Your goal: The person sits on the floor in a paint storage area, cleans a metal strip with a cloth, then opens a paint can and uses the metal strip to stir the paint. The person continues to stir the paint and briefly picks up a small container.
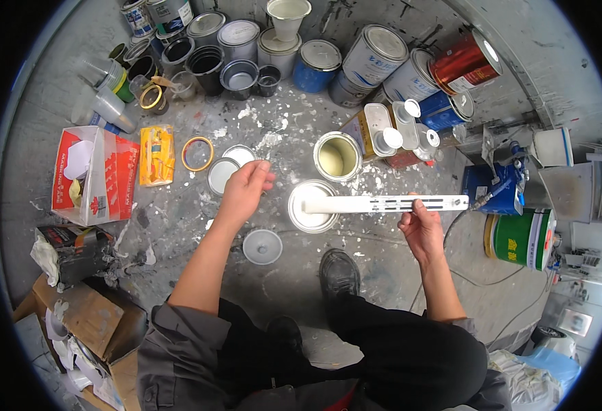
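Note:
My right hand (424,229) grips a flat white paint stirring stick (383,204) with dark slots near its right end. The stick lies level, and its paint-coated left end is over an open can of white paint (302,220). My left hand (246,188) is raised left of that can, its fingers loosely bent and nothing visible in them. Just beyond it are two round lids with white on them, the nearer lid (221,177) partly behind my hand. A second open can (337,157), pale yellowish inside, stands behind the white paint.
Behind are several paint cans (318,65) and dark cups (239,79). Capped metal tins (376,130) stand to the right, beyond a green bucket (520,238). At left are a red-and-white box (95,175), a yellow packet (157,156) and a tape roll (197,153). A grey lid (262,246) lies near my feet.

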The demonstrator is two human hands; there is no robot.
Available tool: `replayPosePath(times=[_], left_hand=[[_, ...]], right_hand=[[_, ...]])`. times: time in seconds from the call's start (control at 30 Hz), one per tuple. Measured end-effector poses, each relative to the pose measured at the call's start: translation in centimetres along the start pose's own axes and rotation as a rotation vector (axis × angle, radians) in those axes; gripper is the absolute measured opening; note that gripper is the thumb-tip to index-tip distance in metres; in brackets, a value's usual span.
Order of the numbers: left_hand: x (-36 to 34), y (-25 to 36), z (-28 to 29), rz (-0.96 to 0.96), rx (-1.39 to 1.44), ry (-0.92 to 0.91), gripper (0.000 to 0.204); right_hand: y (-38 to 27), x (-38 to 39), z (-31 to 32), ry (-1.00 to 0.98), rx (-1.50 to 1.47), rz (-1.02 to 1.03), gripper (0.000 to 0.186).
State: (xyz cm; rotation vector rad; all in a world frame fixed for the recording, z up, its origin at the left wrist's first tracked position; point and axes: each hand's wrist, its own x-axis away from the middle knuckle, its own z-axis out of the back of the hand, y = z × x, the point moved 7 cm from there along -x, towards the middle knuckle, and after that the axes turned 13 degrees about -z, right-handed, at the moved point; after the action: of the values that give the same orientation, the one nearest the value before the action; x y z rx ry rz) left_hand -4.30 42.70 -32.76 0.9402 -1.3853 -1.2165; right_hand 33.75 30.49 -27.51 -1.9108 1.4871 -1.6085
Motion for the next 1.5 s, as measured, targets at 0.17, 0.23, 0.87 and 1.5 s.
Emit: replayPosePath(times=[0.17,0.23,0.87,1.5], left_hand=[[0.2,-0.4,0.3,0.029,-0.058,-0.032,0.046],[0.2,-0.4,0.2,0.031,-0.063,-0.037,0.046],[0.1,-0.1,0.4,-0.042,-0.078,-0.012,0.046],[-0.5,-1.3,-0.5,-0.015,-0.122,-0.052,0.043]], right_hand=[[-2.8,3.3,-8.7,-0.033,0.620,0.267,0.024],[-2.1,3.6,-13.1,-0.118,0.918,0.445,0.021],[2.3,2.8,-14.9,-0.123,1.069,0.421,0.027],[1.0,2.0,-13.8,-0.022,0.876,0.282,0.020]])
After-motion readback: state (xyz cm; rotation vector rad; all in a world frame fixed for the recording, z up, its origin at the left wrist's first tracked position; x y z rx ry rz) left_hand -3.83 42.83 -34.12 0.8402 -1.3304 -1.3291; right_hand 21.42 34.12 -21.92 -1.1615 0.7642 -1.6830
